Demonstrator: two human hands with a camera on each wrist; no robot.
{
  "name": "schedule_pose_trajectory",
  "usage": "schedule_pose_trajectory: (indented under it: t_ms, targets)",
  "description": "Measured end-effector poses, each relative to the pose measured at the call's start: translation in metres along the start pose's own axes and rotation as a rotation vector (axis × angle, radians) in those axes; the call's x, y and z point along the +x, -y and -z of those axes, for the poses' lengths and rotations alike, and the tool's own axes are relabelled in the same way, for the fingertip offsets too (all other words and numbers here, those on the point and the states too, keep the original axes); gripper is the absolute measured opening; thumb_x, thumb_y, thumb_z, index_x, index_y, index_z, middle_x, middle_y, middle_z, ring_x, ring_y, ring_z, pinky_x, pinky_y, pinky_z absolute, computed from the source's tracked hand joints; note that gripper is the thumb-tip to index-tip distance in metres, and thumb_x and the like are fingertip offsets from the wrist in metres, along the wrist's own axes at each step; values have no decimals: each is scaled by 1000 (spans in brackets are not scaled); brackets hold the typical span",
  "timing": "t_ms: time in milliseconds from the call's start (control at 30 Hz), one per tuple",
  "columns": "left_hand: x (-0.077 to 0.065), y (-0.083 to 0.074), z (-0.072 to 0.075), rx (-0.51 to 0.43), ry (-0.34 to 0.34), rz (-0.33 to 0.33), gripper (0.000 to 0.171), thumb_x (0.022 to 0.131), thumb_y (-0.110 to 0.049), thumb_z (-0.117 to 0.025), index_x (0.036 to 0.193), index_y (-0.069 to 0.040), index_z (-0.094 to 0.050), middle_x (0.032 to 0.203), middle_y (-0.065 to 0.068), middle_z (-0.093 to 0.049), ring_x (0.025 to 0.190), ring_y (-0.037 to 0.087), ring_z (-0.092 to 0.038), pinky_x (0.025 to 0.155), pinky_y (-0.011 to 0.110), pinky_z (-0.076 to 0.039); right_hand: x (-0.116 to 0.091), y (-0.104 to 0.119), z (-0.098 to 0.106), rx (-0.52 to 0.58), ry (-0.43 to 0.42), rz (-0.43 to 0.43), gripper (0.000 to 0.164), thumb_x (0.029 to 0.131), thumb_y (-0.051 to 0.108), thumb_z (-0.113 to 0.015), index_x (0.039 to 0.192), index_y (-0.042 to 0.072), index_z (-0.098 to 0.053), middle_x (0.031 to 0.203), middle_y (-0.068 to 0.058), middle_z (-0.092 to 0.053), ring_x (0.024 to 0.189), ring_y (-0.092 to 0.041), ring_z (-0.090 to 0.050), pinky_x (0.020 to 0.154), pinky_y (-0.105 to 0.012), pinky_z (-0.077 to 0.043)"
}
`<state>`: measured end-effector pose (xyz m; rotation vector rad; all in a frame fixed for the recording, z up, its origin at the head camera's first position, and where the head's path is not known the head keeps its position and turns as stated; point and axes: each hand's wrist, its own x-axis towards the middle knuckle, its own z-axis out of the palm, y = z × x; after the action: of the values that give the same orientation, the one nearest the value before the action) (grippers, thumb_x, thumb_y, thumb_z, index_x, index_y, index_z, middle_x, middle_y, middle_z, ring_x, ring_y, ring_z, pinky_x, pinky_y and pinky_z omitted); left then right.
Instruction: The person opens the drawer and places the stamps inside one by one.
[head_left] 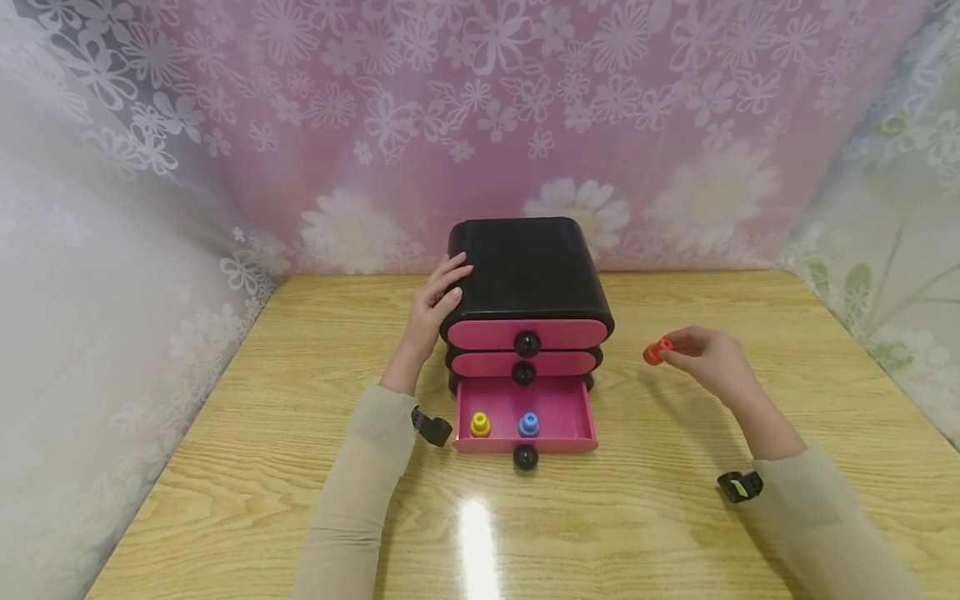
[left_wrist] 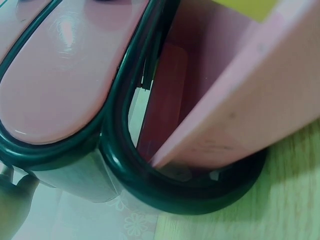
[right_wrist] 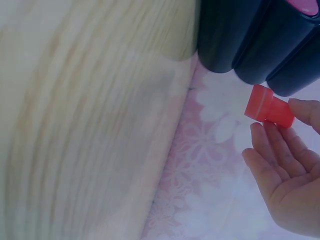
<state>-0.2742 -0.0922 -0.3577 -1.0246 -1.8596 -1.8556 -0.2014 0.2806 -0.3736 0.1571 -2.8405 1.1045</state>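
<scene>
A black and pink three-drawer box [head_left: 528,267] stands on the table, its bottom drawer [head_left: 570,408] pulled out. In that drawer sit a yellow stepped plastic piece [head_left: 481,425] on the left and a blue one [head_left: 529,425] near the middle. My left hand [head_left: 437,304] rests against the box's upper left side, fingers reaching onto the top edge. To the right of the box, above the table, my right hand [head_left: 708,362] pinches a red stepped plastic piece [head_left: 654,353] between thumb and fingers; the right wrist view shows the red piece [right_wrist: 270,106] apart from the box.
The wooden table [head_left: 300,467] extends on all sides of the box. A flowered pink cloth [head_left: 465,125] hangs behind, with pale cloth on both sides. Black knobs stick out from the drawer fronts, the lowest knob [head_left: 526,457] furthest forward.
</scene>
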Motion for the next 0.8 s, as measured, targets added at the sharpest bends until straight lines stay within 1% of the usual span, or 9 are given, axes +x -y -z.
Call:
schedule_pose_trajectory:
  t_ms: [133,267,333,400,500,567,667,800]
  targets:
    - [0,-13,-3,25,1,5,35,84,6,-39,115,21,-43,131,33,-31,129,42,-8,103,48,-12,-5,4,-3,11,-4,-5,40,83,33,-60,105,0,-61,96,-18,-63,85,-26,-60,69,-37,-47]
    - [0,-17,-4,32,1,12,35,84,7,-38,115,22,-43,131,33,-31,129,42,-8,103,48,-12,-10,10,-8,32,-8,32,36,81,28,-63,103,-1,-62,93,-16,-64,79,-15,-61,66,-26,-47]
    - [0,-16,-4,26,2,11,35,84,6,-38,115,21,-43,131,33,-31,129,42,-8,103,47,-12,-13,14,-10,49,-3,52,34,81,25,-64,101,-2,-62,91,-16,-64,77,-13,-62,64,-23,-47]
    - [0,-15,-3,23,5,7,36,84,6,-38,115,21,-43,131,33,-31,129,42,-8,103,47,-12,-15,18,-12,57,3,74,33,81,23,-64,101,-3,-62,90,-16,-64,77,-16,-62,63,-21,-47]
    - [0,-13,-3,18,6,4,36,84,5,-39,115,21,-43,131,33,-30,129,41,-8,103,47,-12,-18,23,-17,64,13,102,31,80,20,-65,100,-4,-62,90,-16,-64,78,-22,-62,63,-22,-48]
    - [0,-11,-3,17,2,3,36,84,5,-39,115,21,-43,131,32,-31,130,41,-8,103,47,-12,-20,27,-20,55,19,120,30,80,18,-66,100,-4,-63,89,-15,-64,79,-25,-62,64,-24,-49]
    - [0,-10,-3,15,-4,2,35,84,6,-39,115,21,-44,131,31,-32,130,40,-9,104,45,-12,-22,33,-26,47,38,138,27,79,15,-66,99,-3,-63,89,-13,-64,80,-25,-62,67,-28,-50]
    - [0,-9,-3,8,-8,5,34,84,7,-39,115,20,-44,132,31,-32,130,39,-9,104,44,-12,-25,42,-32,83,73,177,24,78,9,-66,97,-5,-63,90,-13,-64,81,-25,-61,70,-31,-50]
